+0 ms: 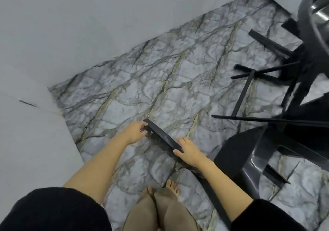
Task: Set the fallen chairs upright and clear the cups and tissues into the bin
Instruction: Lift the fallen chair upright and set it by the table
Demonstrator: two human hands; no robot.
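- The left hand [136,131] grips the far end of a black bar [162,136], fingers curled round it and thumb underneath.
- The right hand [188,151] holds the near part of the same bar, fingers wrapped over its top edge and thumb pressed on the near face.
- The bar looks like the top rail of a chair back; the frame runs on from it down past the right forearm toward the bottom edge of the view, and the rest of that chair is hidden or out of frame.
- A second black chair [249,152] stands just right of the right hand, its glossy seat tilted and its legs spread on the floor [160,66].
- Beyond it, at the right edge, more black legs [267,43] and crossbars overlap in a tangle; I cannot tell how many chairs they belong to or which lie on their sides.
- A round dark table [313,17] with a shiny rim fills the upper right corner.
- The floor is grey marble-patterned with dark and yellowish veins.
- Pale walls [71,25] meet the floor along the left and top.
- 2 bare feet [160,189] show below the hands, with tan trousers above them, and dark sleeves cover both upper arms.
- No cup, tissue or bin shows in this view.
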